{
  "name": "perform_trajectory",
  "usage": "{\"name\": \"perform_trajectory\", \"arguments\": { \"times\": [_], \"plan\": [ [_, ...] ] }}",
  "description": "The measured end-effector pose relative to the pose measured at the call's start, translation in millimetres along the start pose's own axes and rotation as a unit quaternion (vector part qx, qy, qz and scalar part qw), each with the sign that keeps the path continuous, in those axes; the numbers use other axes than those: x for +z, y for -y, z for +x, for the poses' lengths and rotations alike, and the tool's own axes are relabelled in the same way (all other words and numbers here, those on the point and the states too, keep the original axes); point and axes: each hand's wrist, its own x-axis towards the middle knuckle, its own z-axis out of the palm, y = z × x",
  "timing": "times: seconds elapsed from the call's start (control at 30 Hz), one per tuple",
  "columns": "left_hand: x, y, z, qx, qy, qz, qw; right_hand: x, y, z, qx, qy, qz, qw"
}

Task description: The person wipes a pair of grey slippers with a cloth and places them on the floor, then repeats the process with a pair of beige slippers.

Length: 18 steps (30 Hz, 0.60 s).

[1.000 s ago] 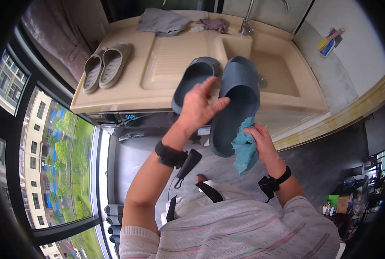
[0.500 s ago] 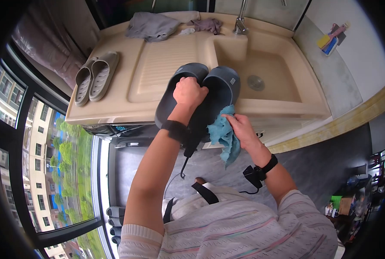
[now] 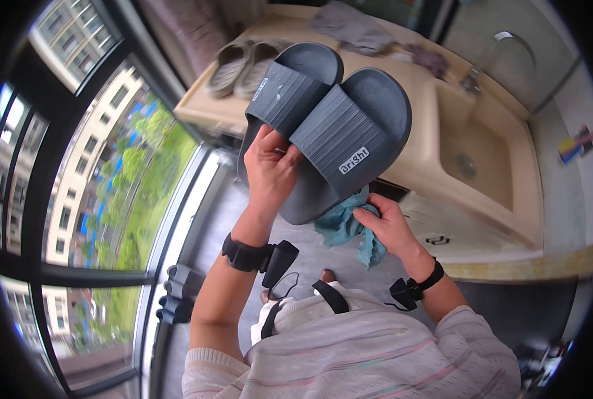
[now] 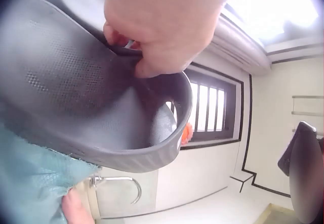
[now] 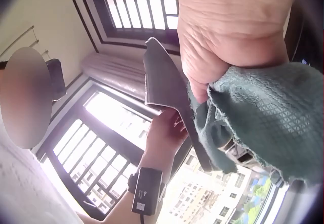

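In the head view a pair of dark grey-blue slide slippers is held up side by side: the left slipper [image 3: 286,96] and the right slipper [image 3: 350,133] with a white "Bright" label. My left hand [image 3: 268,169] grips both at the inner edges of their straps, thumb and fingers partly hidden under them. A crumpled teal cloth [image 3: 350,223] hangs from my right hand [image 3: 391,226], pinched between thumb and fingers. It overlaps the near end of the right slipper. The left wrist view shows the cloth [image 4: 35,173] close beside a slipper's footbed [image 4: 66,82].
Behind the slippers is a beige counter [image 3: 409,86] with a sink [image 3: 482,156] and faucet [image 3: 469,80] on the right. Taupe slippers [image 3: 229,70] stand at its left end, a grey cloth [image 3: 353,28] at the back. More slippers [image 3: 177,292] stand by the window.
My left hand went from open to gripping both slippers, then lifted them off the counter and tilted them so their strap tops show. The right hand keeps the cloth near them. The view swung right.
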Motion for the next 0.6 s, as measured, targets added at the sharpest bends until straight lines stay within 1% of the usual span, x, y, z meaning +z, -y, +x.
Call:
{"name": "perform_trajectory", "arguments": {
  "times": [0.07,0.1,0.13,0.2,0.23,0.27,0.33,0.4,0.43,0.47,0.5,0.53,0.57,0.6],
  "plan": [
    [-45.6,16.2,-15.3,0.031,-0.063,-0.036,0.997,30.1,-0.2,10.4,0.009,0.035,-0.016,0.999],
    [-68.2,18.3,-26.6,0.006,-0.079,-0.054,0.995,41.5,-5.7,17.3,-0.006,0.016,-0.044,0.999],
    [-92.8,29.9,-37.5,0.003,-0.1,-0.046,0.994,53.2,-8.7,23.1,-0.023,-0.005,-0.072,0.997],
    [-144.8,60.0,-60.7,0.023,-0.11,0.094,0.989,79.0,10.0,42.1,-0.037,-0.05,0.019,0.998],
    [-170.9,62.5,-74.2,-0.01,-0.102,0.118,0.988,93.7,23.5,52.8,-0.06,-0.049,0.029,0.997],
    [-195.3,62.1,-86.5,-0.022,-0.098,0.144,0.985,110.4,38.8,62.9,-0.081,-0.05,0.038,0.995],
    [-242.3,65.8,-111.3,-0.042,-0.073,0.225,0.971,159.1,72.8,76.2,-0.183,0.014,-0.111,0.977],
    [-279.6,74.6,-135.2,-0.044,-0.074,0.236,0.968,211.2,73.0,99.4,-0.217,0.14,-0.19,0.947],
    [-297.5,79.3,-147.5,-0.045,-0.054,0.266,0.961,242.4,66.4,115.3,-0.277,0.209,-0.25,0.904],
    [-313.1,83.5,-159.6,-0.045,-0.035,0.297,0.953,276.1,54.1,127.8,-0.334,0.277,-0.306,0.848],
    [-327.1,82.4,-169.5,-0.044,-0.023,0.304,0.951,311.8,42.8,131.0,-0.41,0.27,-0.395,0.777],
    [-340.1,83.2,-179.9,-0.052,-0.03,0.305,0.95,343.5,30.9,132.6,-0.482,0.259,-0.473,0.691],
    [-352.7,84.5,-191.2,-0.07,-0.031,0.317,0.945,367.5,16.6,136.0,-0.483,0.271,-0.468,0.689],
    [-363.8,84.8,-202.2,-0.089,-0.034,0.33,0.939,389.0,2.4,139.9,-0.479,0.261,-0.499,0.673]
  ]
}}
